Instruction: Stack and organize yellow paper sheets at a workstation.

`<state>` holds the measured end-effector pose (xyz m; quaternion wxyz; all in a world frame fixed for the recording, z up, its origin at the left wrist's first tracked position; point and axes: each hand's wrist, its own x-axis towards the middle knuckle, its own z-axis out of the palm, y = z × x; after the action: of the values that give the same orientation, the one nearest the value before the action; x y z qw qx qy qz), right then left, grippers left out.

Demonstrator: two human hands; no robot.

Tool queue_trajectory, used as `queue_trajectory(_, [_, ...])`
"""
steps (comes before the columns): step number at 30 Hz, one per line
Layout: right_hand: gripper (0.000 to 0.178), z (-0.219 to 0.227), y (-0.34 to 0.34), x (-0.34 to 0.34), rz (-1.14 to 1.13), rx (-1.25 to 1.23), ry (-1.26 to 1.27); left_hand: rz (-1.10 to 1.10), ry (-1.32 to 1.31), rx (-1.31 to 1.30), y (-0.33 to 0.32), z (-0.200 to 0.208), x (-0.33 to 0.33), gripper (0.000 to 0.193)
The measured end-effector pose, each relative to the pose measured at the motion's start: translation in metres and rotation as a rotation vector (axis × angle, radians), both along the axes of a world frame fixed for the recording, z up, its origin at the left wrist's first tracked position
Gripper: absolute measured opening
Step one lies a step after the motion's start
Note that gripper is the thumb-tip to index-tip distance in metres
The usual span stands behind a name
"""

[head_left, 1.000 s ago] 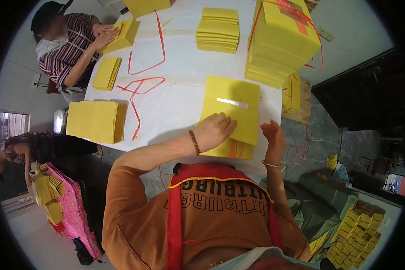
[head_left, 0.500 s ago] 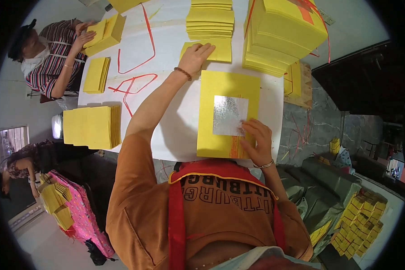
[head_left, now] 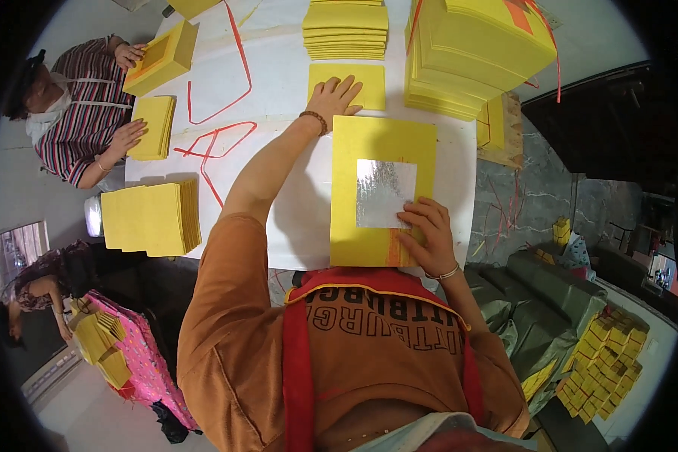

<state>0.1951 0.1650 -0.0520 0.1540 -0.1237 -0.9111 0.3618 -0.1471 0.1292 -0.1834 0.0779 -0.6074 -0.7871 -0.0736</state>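
With fingers spread, my left hand (head_left: 334, 104) lies flat on a folded piece of yellow paper (head_left: 364, 77) beyond the sheets in front of me. A square of silver foil (head_left: 380, 184) rests near the middle of the large yellow sheets (head_left: 344, 241) at the table's near edge. My right hand (head_left: 430, 237) rests on these sheets; its bent fingertips touch the foil's right edge, and the thumb is apart, below the foil's lower right corner. An orange-red printed patch (head_left: 394, 245) shows partly below the foil.
Folded yellow papers (head_left: 345, 34) are piled beyond my left hand. A tall yellow stack (head_left: 467, 56) stands at the far right. More yellow stacks (head_left: 149, 218) line the table's left side, near red straps (head_left: 212, 143). A co-worker (head_left: 87, 105) works at the left.
My left hand has shifted slightly nearer and its fingers have spread; the folded paper beneath lies straighter. The co-worker's one hand has moved down to the nearer stack. My right hand has hardly moved.
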Motion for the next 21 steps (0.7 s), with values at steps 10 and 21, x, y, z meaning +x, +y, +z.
queue_trajectory(10, [0.028,-0.005,-0.002,0.002,-0.018,0.03,0.061,-0.023,-0.272,0.281,-0.005,0.068,-0.009,0.027])
queue_trajectory(21, [0.02,-0.012,0.006,0.008,-0.006,-0.211,0.066,-0.458,-0.42,0.025,-0.137,0.176,0.2,0.041])
